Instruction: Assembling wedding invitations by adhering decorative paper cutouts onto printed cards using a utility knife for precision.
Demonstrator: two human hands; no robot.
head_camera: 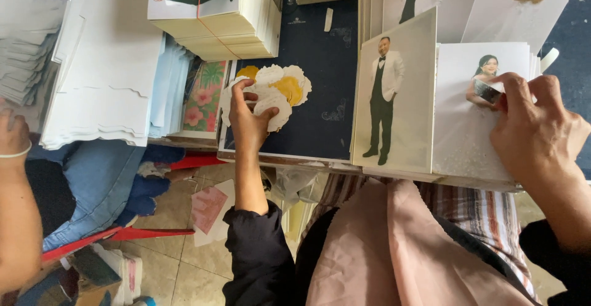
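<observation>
Print workshop (stacked wedding photo cards (212,13))

The scalloped paper rounds (271,93) are small discs with wavy edges, some white, some yellow, heaped loosely at about 11 o'clock from the middle of the view. They overlap one another on a dark navy sheet (320,66) that lies flat on the tabletop. One white round stands out at the 6 o'clock edge of the heap. The photo card (471,118) lies at 3 o'clock, a white rectangular print of a woman in a pale gown. It tops a stack of like cards, flat, its long side running from 12 to 6 o'clock.
</observation>
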